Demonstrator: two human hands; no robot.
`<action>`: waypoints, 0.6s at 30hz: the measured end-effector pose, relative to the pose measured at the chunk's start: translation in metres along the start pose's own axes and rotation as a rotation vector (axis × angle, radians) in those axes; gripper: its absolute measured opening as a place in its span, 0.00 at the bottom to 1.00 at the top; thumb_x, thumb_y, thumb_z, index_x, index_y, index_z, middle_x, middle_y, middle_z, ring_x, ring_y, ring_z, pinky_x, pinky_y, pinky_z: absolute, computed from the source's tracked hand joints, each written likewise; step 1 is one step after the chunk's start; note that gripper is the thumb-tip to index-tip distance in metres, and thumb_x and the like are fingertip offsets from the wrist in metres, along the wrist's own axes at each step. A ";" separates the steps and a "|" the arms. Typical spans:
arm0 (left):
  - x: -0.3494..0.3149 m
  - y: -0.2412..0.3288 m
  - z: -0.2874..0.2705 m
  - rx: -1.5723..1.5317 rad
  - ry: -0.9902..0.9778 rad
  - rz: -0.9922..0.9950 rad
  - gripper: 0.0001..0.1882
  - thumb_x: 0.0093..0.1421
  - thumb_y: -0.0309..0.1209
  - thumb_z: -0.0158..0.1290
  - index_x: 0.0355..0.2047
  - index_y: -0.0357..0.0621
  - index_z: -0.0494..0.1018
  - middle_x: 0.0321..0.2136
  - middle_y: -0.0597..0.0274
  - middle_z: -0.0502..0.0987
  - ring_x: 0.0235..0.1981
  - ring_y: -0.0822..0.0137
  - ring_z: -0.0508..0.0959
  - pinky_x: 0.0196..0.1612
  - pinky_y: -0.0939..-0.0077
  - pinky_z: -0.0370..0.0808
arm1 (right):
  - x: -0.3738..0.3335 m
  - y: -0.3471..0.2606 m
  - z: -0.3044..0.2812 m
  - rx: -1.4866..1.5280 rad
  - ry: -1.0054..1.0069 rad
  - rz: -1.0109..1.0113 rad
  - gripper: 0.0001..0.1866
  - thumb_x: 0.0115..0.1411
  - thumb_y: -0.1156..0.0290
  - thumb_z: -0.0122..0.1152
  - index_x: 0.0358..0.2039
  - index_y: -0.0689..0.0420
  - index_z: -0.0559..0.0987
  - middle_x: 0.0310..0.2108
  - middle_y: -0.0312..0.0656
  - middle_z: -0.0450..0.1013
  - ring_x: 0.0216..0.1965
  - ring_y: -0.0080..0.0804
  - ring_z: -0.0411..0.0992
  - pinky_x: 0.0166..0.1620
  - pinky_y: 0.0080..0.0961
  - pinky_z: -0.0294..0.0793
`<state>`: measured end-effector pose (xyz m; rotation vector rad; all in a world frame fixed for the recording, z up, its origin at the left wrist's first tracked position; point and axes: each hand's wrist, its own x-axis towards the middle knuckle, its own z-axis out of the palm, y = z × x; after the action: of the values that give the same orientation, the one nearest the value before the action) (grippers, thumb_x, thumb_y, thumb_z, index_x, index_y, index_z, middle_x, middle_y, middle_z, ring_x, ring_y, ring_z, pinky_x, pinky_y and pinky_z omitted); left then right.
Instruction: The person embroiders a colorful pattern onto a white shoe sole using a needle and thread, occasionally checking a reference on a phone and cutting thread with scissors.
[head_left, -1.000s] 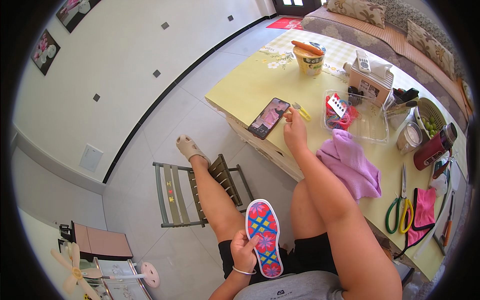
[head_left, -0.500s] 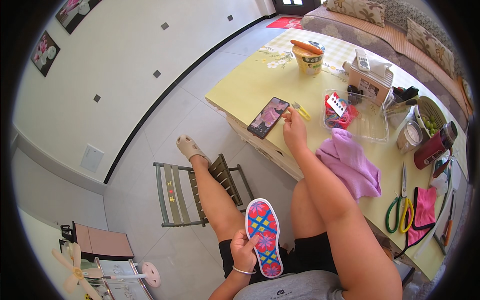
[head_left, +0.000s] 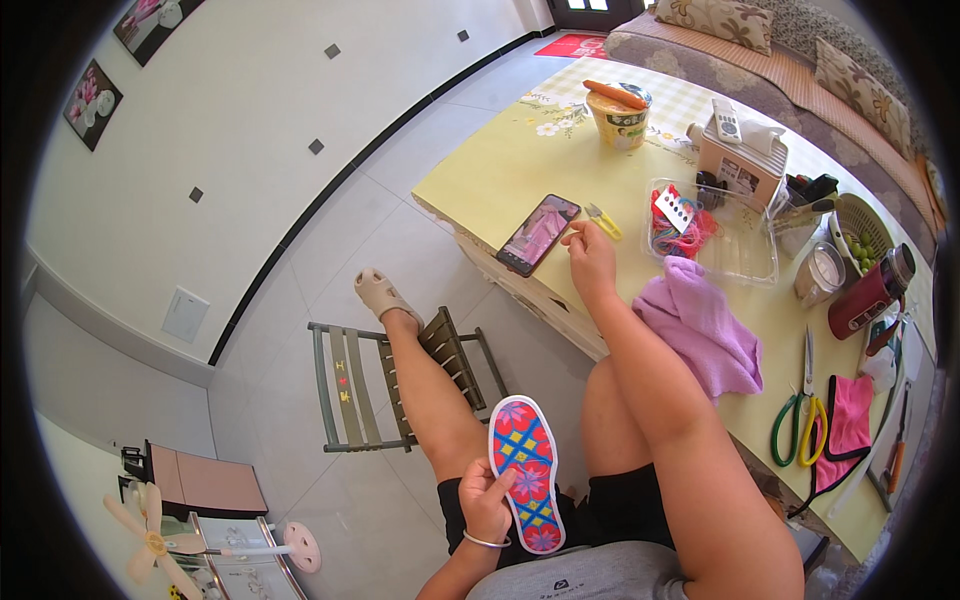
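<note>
My left hand [head_left: 487, 500] is closed round the side of a shoe insole [head_left: 524, 470], thumb on its face. The insole has a white rim and a red, blue and yellow flower-and-lattice pattern; it stands nearly upright above my lap. My right hand [head_left: 592, 262] is over the table edge, just right of a phone [head_left: 538, 235] with a lit screen showing something pink. Its thumb and forefinger are bent and slightly apart, with nothing visible between them, clear of the screen. Small yellow thread snips [head_left: 604, 222] lie just beyond its fingertips.
A lilac cloth [head_left: 698, 325] lies beside my right forearm. Farther off are a clear plastic tray [head_left: 750, 262] with bright thread, a noodle cup [head_left: 618, 120] with a carrot on top, a tissue box [head_left: 742, 165], a flask [head_left: 865, 300] and scissors [head_left: 797, 430]. A folding stool [head_left: 352, 390] stands left.
My right hand has drawn back slightly from the phone's right edge, its fingers now off the phone. The picture on the phone screen has changed a little. My left hand and the insole stay put.
</note>
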<state>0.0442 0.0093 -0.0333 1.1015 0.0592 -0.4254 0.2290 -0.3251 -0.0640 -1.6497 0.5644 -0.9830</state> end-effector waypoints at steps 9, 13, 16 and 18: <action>-0.001 0.001 0.002 -0.008 -0.025 -0.006 0.07 0.58 0.18 0.56 0.36 0.36 0.70 0.35 0.54 0.79 0.35 0.69 0.79 0.44 0.73 0.77 | -0.002 -0.003 0.000 0.046 -0.005 0.033 0.09 0.61 0.76 0.50 0.39 0.61 0.77 0.26 0.44 0.79 0.28 0.33 0.77 0.35 0.28 0.73; -0.002 0.001 0.002 -0.005 -0.021 -0.003 0.07 0.58 0.18 0.56 0.36 0.36 0.70 0.35 0.54 0.79 0.35 0.69 0.79 0.44 0.73 0.77 | -0.003 -0.006 0.000 0.068 -0.012 0.056 0.08 0.62 0.74 0.51 0.38 0.61 0.78 0.25 0.42 0.78 0.26 0.28 0.76 0.32 0.25 0.72; -0.002 -0.001 0.000 0.003 -0.017 -0.001 0.07 0.58 0.18 0.56 0.36 0.36 0.70 0.35 0.54 0.79 0.35 0.69 0.79 0.44 0.73 0.76 | 0.000 -0.004 -0.002 0.088 -0.011 0.078 0.08 0.62 0.74 0.51 0.37 0.61 0.78 0.23 0.40 0.78 0.24 0.24 0.74 0.30 0.23 0.71; -0.003 0.001 0.002 0.002 -0.018 0.005 0.07 0.58 0.18 0.56 0.36 0.35 0.70 0.35 0.54 0.79 0.35 0.69 0.79 0.44 0.73 0.77 | 0.004 -0.003 -0.002 0.137 0.004 0.081 0.08 0.62 0.74 0.51 0.36 0.61 0.79 0.22 0.39 0.77 0.24 0.22 0.73 0.29 0.21 0.70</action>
<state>0.0416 0.0086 -0.0309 1.0998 0.0403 -0.4310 0.2291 -0.3285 -0.0597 -1.4925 0.5507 -0.9451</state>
